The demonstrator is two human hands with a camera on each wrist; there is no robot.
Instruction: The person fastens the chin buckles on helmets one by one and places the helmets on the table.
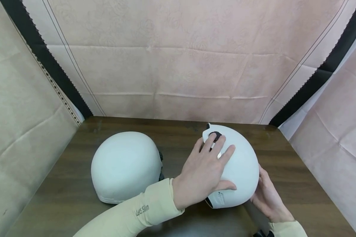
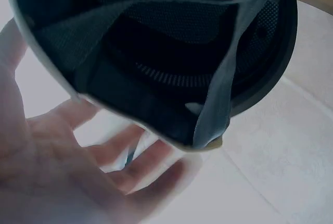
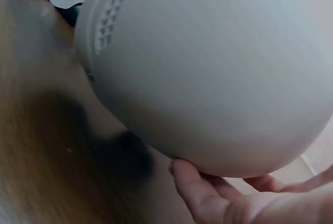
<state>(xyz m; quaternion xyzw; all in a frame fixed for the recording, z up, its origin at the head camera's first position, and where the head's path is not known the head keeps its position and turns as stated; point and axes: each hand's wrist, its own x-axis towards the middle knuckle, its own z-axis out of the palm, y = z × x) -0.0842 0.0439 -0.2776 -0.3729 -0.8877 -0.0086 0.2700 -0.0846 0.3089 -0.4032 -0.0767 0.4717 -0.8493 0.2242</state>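
A white helmet [image 1: 240, 158] is tilted with its hollow side towards the left. My left hand [image 1: 201, 176] lies across its left side, fingers spread and nearly straight, near a dark round dial [image 1: 216, 135]. Inside the shell, the left wrist view shows dark mesh padding [image 2: 182, 23] and a grey strap [image 2: 216, 96]. From the lower right my right hand [image 1: 268, 194] grips the helmet, its bent fingers [image 3: 200, 190] against the shell. A second white helmet [image 1: 126, 168] sits dome up on the table, left of my left hand; dark parts show at its right edge.
The brown wooden table [image 1: 172, 126] ends at a pale fabric wall [image 1: 178, 72]. Fabric walls also rise on the left [image 1: 23, 108] and right [image 1: 338, 125], with black strips along the corners. A small black object [image 1: 262, 233] shows by my right sleeve.
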